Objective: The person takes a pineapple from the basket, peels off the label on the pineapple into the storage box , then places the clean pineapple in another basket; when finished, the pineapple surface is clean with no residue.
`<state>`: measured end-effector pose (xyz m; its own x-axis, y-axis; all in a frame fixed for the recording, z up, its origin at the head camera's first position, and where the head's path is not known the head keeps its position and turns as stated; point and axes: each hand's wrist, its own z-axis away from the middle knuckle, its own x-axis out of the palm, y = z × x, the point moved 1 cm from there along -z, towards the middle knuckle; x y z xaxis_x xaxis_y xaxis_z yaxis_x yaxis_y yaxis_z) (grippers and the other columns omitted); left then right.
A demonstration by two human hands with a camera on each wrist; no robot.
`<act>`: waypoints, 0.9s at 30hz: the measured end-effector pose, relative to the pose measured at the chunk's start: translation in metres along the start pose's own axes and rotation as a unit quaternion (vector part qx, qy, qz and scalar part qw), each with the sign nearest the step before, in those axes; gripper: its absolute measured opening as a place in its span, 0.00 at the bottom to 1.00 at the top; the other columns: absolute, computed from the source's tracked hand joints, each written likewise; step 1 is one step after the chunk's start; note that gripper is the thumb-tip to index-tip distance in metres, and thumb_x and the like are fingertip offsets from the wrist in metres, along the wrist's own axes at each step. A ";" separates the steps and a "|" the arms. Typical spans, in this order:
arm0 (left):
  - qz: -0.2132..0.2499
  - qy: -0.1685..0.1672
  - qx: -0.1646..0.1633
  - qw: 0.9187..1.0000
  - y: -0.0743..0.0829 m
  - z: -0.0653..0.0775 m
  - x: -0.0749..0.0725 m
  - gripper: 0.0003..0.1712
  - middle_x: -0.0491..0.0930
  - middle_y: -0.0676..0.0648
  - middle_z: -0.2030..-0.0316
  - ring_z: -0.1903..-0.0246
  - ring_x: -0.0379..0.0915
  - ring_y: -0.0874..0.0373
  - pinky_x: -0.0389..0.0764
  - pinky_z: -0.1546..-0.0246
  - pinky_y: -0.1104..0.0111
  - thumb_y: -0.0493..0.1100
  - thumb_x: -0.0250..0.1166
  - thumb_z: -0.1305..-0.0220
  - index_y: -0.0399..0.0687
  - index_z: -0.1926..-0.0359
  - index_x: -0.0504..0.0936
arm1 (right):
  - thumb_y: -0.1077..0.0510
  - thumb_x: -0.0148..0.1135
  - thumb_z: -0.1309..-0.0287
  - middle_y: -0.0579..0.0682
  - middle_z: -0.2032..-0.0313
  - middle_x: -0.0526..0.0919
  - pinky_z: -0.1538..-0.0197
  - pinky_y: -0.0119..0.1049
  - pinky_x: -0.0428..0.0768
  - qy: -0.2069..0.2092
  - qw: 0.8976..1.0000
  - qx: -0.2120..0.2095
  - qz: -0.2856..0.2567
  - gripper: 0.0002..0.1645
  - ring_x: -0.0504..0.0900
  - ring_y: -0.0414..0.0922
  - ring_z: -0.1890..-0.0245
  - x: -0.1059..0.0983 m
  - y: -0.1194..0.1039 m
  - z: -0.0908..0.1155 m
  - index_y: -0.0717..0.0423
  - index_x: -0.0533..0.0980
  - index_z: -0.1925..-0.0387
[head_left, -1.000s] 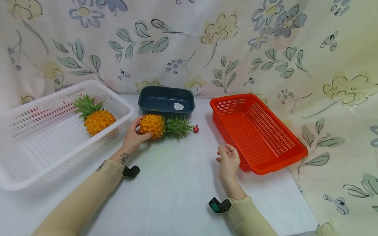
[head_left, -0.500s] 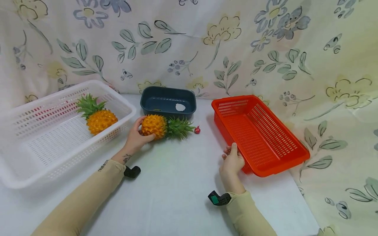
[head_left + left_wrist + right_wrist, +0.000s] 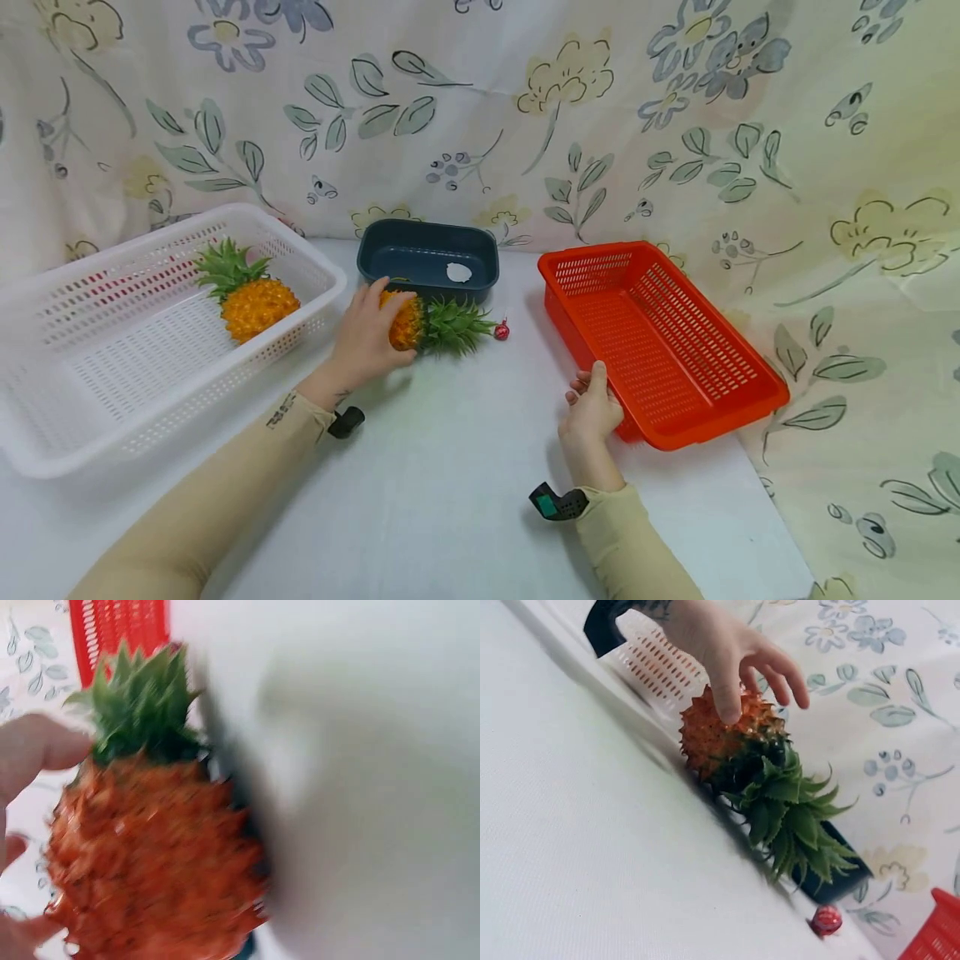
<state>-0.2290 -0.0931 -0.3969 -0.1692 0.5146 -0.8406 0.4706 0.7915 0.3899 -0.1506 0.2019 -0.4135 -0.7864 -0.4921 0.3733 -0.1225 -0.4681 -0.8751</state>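
Observation:
In the head view, an orange artificial pineapple point(image 3: 406, 321) with a green crown lies on its side on the white table, crown pointing right. My left hand point(image 3: 371, 331) is over its base end, fingers spread around the fruit. In the right wrist view the thumb overlaps the fruit and the other fingers reach past it. The left wrist view shows the pineapple point(image 3: 154, 859) large and blurred, fingertips at its left side. My right hand point(image 3: 591, 414) rests beside the near-left wall of the red basket point(image 3: 660, 367), fingers loosely curled, thumb near the rim; nothing is visible in it.
A white basket point(image 3: 97, 400) at the left contains another pineapple point(image 3: 258, 308). Behind the lying pineapple stands a dark blue tub point(image 3: 427, 242) with a white patch inside. A small red ball point(image 3: 501, 330) lies by the crown tip. Floral cloth point(image 3: 480, 108) hangs behind.
My left hand has loosened from the pineapple's base end and shifted right over it, fingers more spread. My right hand has turned thumb-up beside the red basket. The pineapple stays put.

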 end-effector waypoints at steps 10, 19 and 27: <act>-0.086 -0.177 0.055 0.979 0.004 -0.028 -0.018 0.48 0.51 0.41 0.38 0.44 0.49 0.38 0.60 0.55 0.40 0.49 0.72 0.66 0.64 0.40 0.60 | 0.39 0.60 0.57 0.53 0.72 0.76 0.76 0.27 0.72 0.000 1.000 0.018 0.003 0.24 0.69 0.42 0.79 -0.001 0.000 -0.001 0.57 0.74 0.74; -0.100 -0.244 0.055 0.963 0.003 -0.039 -0.019 0.45 0.61 0.41 0.47 0.53 0.60 0.41 0.71 0.62 0.51 0.49 0.71 0.64 0.64 0.41 0.60 | 0.43 0.58 0.51 0.53 0.72 0.76 0.76 0.28 0.72 0.000 1.000 0.024 0.002 0.20 0.68 0.42 0.79 -0.002 0.000 -0.001 0.57 0.75 0.72; -0.144 -0.267 0.048 0.952 0.008 -0.044 -0.021 0.45 0.63 0.38 0.49 0.59 0.63 0.42 0.72 0.64 0.54 0.56 0.68 0.62 0.62 0.40 0.60 | 0.43 0.58 0.51 0.52 0.74 0.76 0.76 0.27 0.72 -0.002 1.000 0.019 -0.001 0.20 0.69 0.41 0.79 -0.003 0.000 -0.002 0.58 0.74 0.73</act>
<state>-0.2594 -0.0832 -0.3597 0.1487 0.0207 -0.9887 0.5533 0.8269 0.1006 -0.1497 0.2046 -0.4156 -0.7837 -0.4940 0.3765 -0.1011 -0.4966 -0.8621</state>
